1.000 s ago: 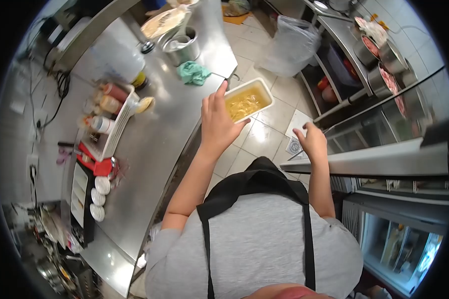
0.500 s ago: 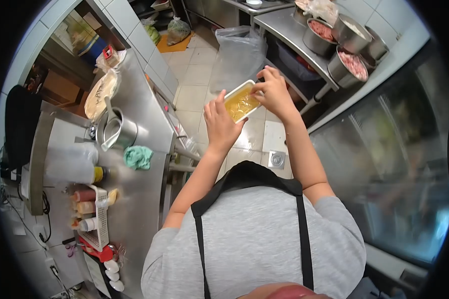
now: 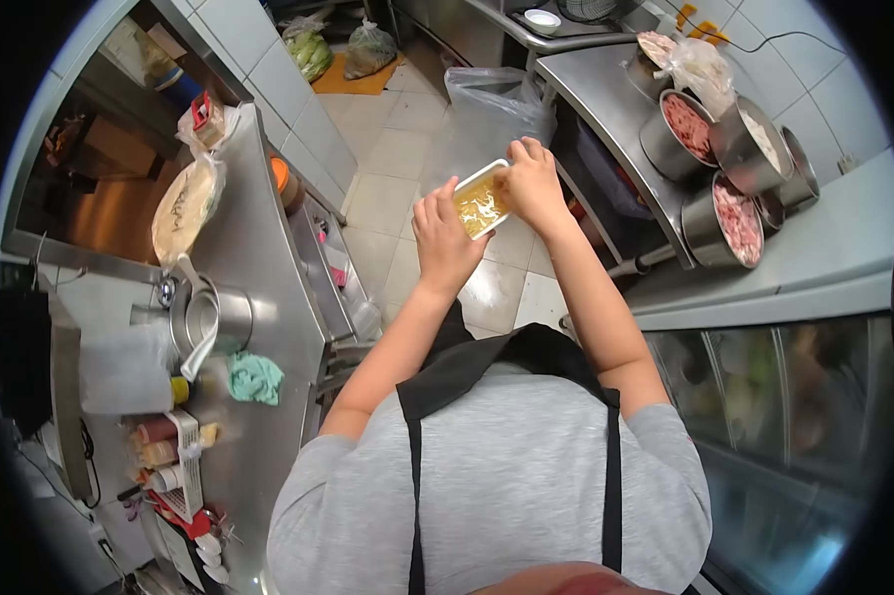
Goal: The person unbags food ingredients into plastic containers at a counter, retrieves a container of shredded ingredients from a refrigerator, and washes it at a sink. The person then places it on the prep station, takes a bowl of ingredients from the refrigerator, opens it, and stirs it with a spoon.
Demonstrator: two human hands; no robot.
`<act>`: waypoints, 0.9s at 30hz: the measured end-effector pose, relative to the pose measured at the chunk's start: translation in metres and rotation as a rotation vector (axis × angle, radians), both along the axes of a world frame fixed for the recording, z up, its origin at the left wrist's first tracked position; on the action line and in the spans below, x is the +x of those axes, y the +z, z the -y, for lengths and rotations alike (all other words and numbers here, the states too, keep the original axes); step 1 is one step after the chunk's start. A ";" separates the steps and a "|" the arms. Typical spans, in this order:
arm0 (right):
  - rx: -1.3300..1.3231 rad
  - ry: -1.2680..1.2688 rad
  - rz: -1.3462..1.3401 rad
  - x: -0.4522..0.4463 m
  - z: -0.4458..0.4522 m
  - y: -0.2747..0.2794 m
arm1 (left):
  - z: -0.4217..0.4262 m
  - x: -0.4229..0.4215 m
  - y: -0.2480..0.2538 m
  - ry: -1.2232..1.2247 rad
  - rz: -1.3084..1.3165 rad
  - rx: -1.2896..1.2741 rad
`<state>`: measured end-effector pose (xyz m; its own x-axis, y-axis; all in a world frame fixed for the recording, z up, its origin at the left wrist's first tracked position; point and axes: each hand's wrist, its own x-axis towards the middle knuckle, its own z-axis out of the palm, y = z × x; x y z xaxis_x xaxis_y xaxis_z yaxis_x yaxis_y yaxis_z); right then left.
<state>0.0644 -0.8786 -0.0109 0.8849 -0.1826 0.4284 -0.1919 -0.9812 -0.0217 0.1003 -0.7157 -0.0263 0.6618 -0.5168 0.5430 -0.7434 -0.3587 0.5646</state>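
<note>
A small white rectangular container (image 3: 479,203) with shiny yellow liquid is held out over the floor, in front of my chest. My left hand (image 3: 443,236) grips its left side, fingers along the outer wall and thumb at the near corner. At the opposite end, my right hand (image 3: 534,188) is closed over the right rim. Its fingertips are partly hidden there, and any small item between them is not visible.
Left, a steel counter (image 3: 278,397) carries a steel pot (image 3: 231,319), a green cloth (image 3: 255,379) and a white basket (image 3: 187,466) of bottles. Right, a steel table (image 3: 605,84) bears pots of meat (image 3: 687,129). A clear plastic bag (image 3: 496,114) stands ahead; a glass-door fridge (image 3: 764,387) is at right.
The view has turned and shifted, with the person walking or leaning. My right hand's fingers, spread over the rim before, are now curled in at the container's end. My left hand keeps its hold.
</note>
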 end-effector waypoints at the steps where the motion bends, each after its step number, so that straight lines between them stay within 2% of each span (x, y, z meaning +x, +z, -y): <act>1: 0.011 0.005 -0.002 0.012 0.008 -0.004 | 0.007 0.011 -0.003 0.005 0.003 0.001; 5: 0.129 0.049 -0.062 0.069 0.043 -0.005 | 0.038 0.068 -0.007 0.041 -0.043 0.012; 7: 0.332 0.098 0.038 0.105 0.068 -0.002 | 0.052 0.105 -0.009 0.042 -0.037 0.018; 9: 0.394 0.109 0.031 0.143 0.096 -0.002 | 0.070 0.143 -0.003 0.046 -0.030 0.021; 11: 0.634 0.120 -0.021 0.179 0.118 -0.007 | 0.081 0.177 0.001 0.023 -0.032 0.035; 17: 0.687 0.172 -0.026 0.265 0.154 -0.006 | 0.128 0.269 0.001 0.025 -0.056 0.056; 20: 0.554 0.190 0.086 0.308 0.179 -0.010 | 0.153 0.311 0.000 0.030 -0.029 0.053; 22: 0.429 0.152 -0.008 0.329 0.188 0.008 | 0.171 0.341 -0.003 0.041 -0.018 0.063; 23: 0.436 0.159 -0.015 0.342 0.193 0.006 | 0.178 0.353 -0.004 0.049 -0.009 0.073; 26: 0.154 0.170 0.006 0.392 0.213 -0.002 | 0.201 0.394 0.001 0.062 -0.007 0.083; 27: 0.159 0.180 0.006 0.408 0.218 -0.006 | 0.207 0.406 0.002 0.072 -0.007 0.088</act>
<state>0.4721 -1.0971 -0.0171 0.9069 -0.0874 0.4123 -0.0133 -0.9837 -0.1791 0.5065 -0.9226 -0.0238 0.7025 -0.5131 0.4932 -0.7101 -0.4594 0.5336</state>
